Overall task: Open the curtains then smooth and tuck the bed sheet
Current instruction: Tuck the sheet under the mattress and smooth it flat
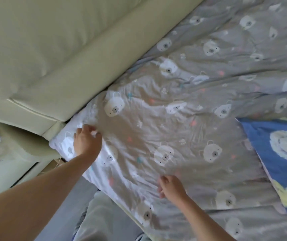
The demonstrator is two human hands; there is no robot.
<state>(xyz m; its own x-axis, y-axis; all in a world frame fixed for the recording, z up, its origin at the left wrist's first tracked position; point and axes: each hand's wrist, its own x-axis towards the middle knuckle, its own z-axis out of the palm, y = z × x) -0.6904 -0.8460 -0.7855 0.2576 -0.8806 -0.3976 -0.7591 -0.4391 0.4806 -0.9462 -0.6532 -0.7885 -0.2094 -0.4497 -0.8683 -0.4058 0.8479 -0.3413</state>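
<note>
A grey bed sheet printed with white bear faces covers the mattress, wrinkled across its whole width. My left hand lies near the mattress corner by the headboard, its fingers pinching a fold of the sheet. Lower down, my right hand rests on the sheet close to the bed's side edge, fingers curled into the fabric. The corner of the sheet glows white in strong light. No curtains are in view.
A padded pale green headboard runs along the upper left. A blue and yellow blanket lies at the right. A bedside table with a red object stands at the far left. My legs show below, on grey floor.
</note>
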